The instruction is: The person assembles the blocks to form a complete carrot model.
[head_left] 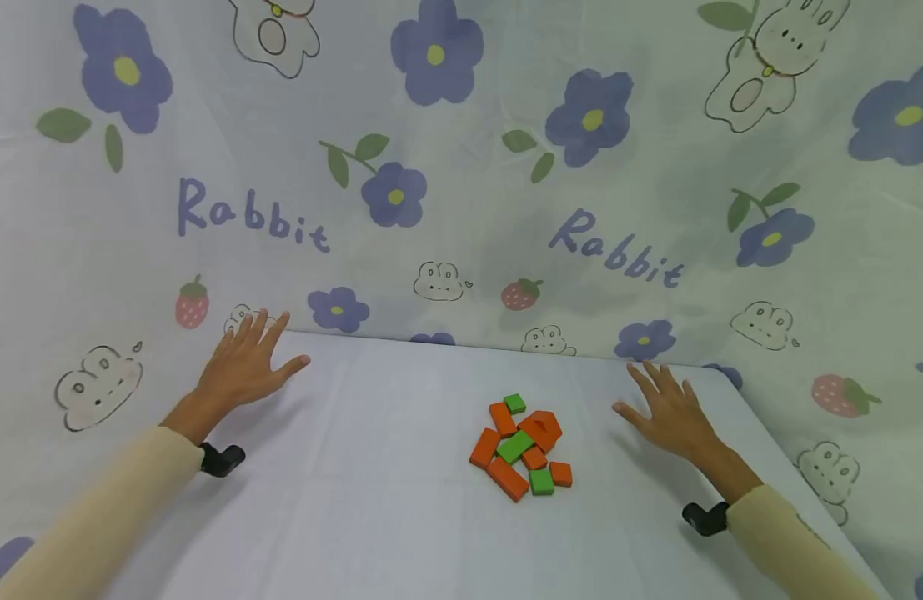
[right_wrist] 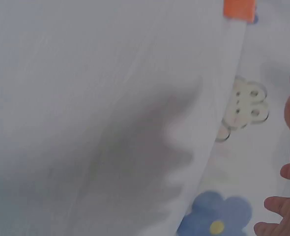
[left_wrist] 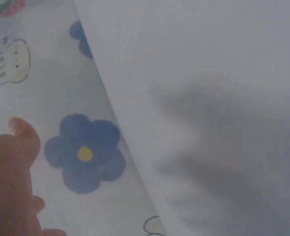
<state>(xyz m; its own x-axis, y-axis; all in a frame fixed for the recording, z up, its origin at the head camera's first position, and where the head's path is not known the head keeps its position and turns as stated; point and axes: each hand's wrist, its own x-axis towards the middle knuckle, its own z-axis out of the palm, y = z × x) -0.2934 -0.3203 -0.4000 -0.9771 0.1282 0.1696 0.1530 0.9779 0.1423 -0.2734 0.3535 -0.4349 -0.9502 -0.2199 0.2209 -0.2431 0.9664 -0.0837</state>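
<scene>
Blocks in orange and green lie in a loose cluster on the white tabletop (head_left: 386,483), gathered about an oblong green block (head_left: 515,447). Beyond that oblong green block are an upright-angled orange block (head_left: 502,419) and, farther out, a small green block (head_left: 514,404); to its left is a slanting orange block (head_left: 484,448); on its near side, a long orange block (head_left: 508,479); to its near right, a short orange block (head_left: 534,458), then a square green block (head_left: 541,482) beside a small orange block (head_left: 561,474). An angular orange piece (head_left: 553,429) lies to its far right. Well to the left of the oblong green block, the left hand (head_left: 239,371) hangs above the tabletop, fingers spread wide, thumb apart. To that block's right, the right hand (head_left: 667,417) hovers likewise, fingers wide. Behind the block hangs a cloth (head_left: 461,225) printed with flowers and rabbits.
</scene>
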